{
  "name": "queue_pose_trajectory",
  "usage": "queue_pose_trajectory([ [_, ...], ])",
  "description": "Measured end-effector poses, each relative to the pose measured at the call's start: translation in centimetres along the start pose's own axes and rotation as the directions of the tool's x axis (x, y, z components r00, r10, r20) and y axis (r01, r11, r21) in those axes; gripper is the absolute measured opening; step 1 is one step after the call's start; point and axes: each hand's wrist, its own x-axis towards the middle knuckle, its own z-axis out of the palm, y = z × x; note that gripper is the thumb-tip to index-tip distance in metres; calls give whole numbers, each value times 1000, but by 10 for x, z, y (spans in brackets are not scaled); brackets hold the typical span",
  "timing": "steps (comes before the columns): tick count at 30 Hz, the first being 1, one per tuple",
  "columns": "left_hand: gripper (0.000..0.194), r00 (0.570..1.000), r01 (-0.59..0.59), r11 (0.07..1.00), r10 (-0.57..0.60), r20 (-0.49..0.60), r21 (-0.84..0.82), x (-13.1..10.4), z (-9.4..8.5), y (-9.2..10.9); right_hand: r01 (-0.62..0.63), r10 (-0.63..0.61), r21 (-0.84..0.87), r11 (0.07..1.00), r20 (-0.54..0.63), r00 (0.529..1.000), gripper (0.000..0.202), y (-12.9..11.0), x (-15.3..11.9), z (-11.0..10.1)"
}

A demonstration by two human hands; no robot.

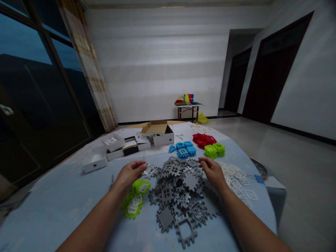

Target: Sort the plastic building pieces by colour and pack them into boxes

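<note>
A large heap of grey interlocking tiles [166, 196] lies in the middle of the table. At its upper left, my left hand [131, 172] pinches a light grey piece [150, 170] between thumb and fingers. My right hand [210, 169] is at the heap's upper right edge, thumb and fingers close together; what they hold, if anything, is too small to make out. Green tiles with white frames on them [135, 201] lie beside my left forearm. White frame pieces [236, 180] are spread to the right of my right hand.
Beyond the heap lie blue tiles [182, 150], red pieces [204, 140] and green tiles [214, 150]. White boxes [96, 161] and an open cardboard box [164, 138] stand at the back left. A stool [275, 196] is by the table's right edge.
</note>
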Motion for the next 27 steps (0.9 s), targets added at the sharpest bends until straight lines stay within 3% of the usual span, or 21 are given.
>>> queue_pose_trajectory([
  [4,54,992,-53,996,61,108,-72,1,42,12,-9,9,-3,1000,3,1000,33,1,0,-1],
  [7,56,991,-97,994,101,86,-49,6,44,13,-7,7,-14,1000,-4,1000,34,2,1,-3],
  [10,56,991,-130,991,131,-18,36,14,19,4,7,-7,-7,1000,-13,1000,36,3,2,-4],
  [16,48,943,-88,961,165,-290,261,29,-67,-28,13,-12,-25,1000,27,1000,33,6,3,-3],
  [19,39,910,-39,930,184,-372,365,34,-101,-43,12,-11,-45,999,36,999,33,6,1,-1],
  [22,37,892,-12,900,207,-402,436,36,-120,-56,16,-12,-76,997,45,999,32,6,-4,4],
  [27,44,887,35,852,215,-409,523,39,-136,-75,41,-27,-121,992,120,992,30,11,-11,15],
])
